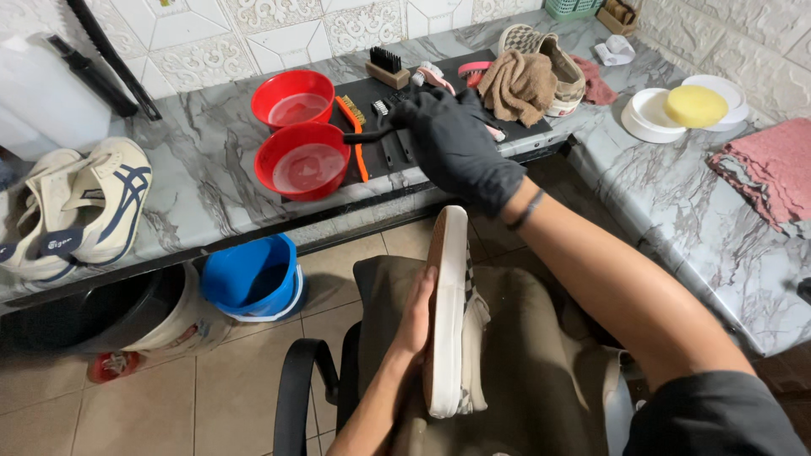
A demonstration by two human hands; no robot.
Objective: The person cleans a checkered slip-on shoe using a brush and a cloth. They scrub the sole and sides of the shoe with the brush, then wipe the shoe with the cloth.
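A grey marbled bench [203, 181] runs under a white tiled wall and turns a corner on the right. Most of the brush [365, 135] is hidden: only a dark handle end sticks out from the right hand [452, 143], which wears a black glove and is closed around it, so the bristles cannot be made out. Just left of that hand sit two red bowls [300, 156] with cloudy water and an orange brush [353, 127]; beyond it lie a tan cloth [517, 84] and a shoe [557, 72], partly covered. The bare left hand [416, 317], below, lies flat and open against the sole of a sneaker [448, 312] held on edge over the lap; its upper is mostly out of sight. A blue bucket [253, 279] stands under the bench.
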